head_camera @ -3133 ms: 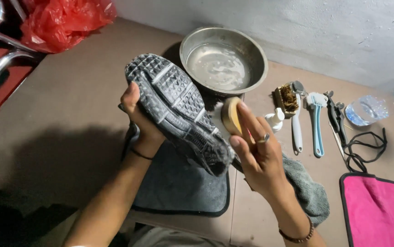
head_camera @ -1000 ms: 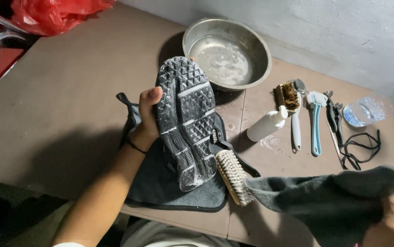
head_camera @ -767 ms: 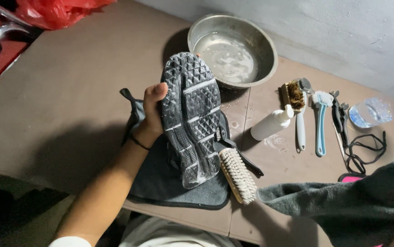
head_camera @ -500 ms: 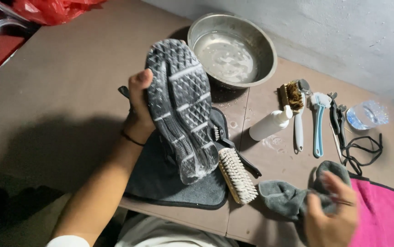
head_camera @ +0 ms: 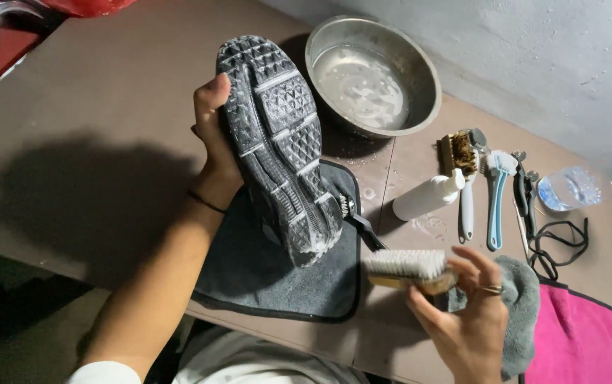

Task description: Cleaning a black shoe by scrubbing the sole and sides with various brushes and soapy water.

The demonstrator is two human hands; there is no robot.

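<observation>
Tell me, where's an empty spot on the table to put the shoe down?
Bare tabletop lies left of the grey mat and the metal bowl, beside the left hand holding the shoe. The right side is crowded: white bottle, small brushes, black cord, pink cloth. The right hand holds a scrub brush there.

L hand grips a dark shoe, sole up, over a grey mat. R hand holds a white-bristle brush just right of the heel. Grey cloth under R hand; steel bowl far, w/ soapy water.
</observation>
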